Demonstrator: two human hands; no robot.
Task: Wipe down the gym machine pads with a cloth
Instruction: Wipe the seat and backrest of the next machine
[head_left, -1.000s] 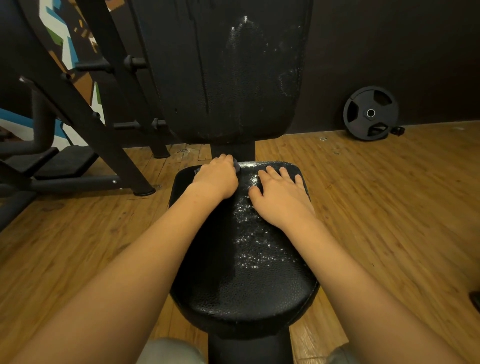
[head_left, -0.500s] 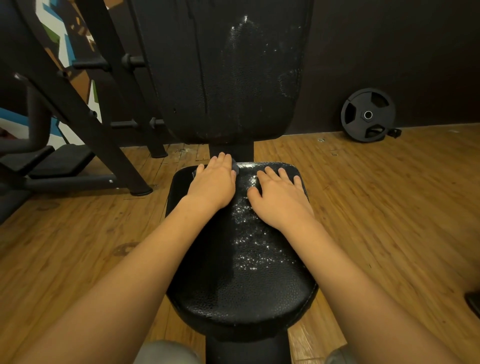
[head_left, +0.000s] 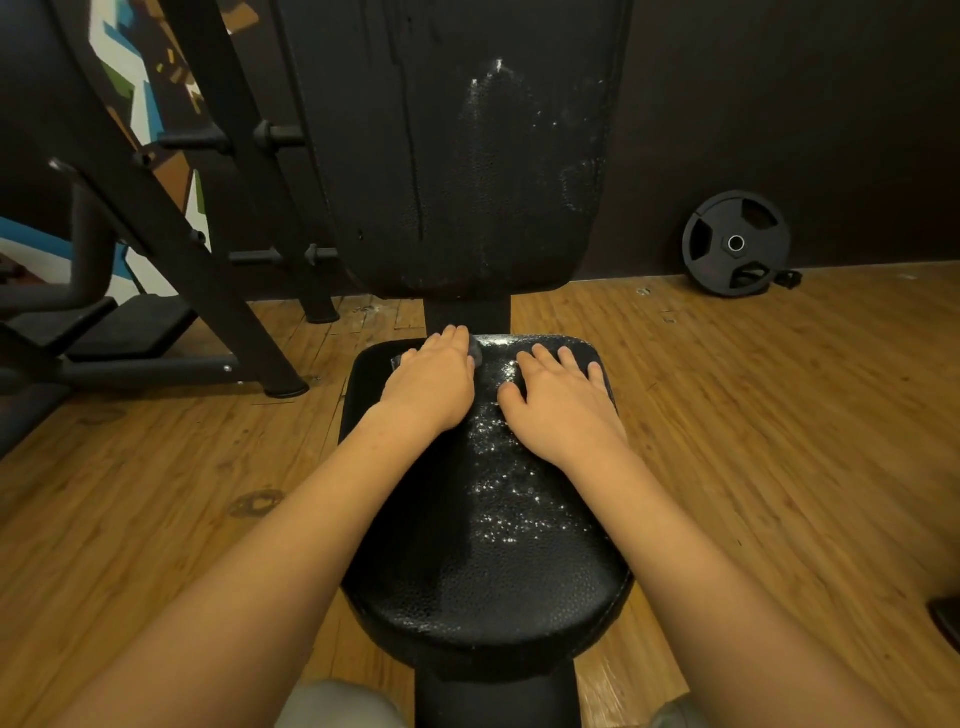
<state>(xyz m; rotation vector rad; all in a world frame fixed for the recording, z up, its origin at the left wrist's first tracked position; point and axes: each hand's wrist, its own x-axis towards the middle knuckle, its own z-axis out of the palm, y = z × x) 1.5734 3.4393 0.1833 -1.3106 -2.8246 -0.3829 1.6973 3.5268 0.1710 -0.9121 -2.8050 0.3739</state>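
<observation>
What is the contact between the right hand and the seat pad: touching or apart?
Touching. The head view shows the right hand lying flat, fingers spread, directly on the seat pad, with no gap visible.

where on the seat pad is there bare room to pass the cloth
Bare: the near half of the seat pad, from the wrists to its front edge, and a strip between left hand and right hand. Crowded: the far end, where the left hand presses the cloth and the right lies flat.
</observation>
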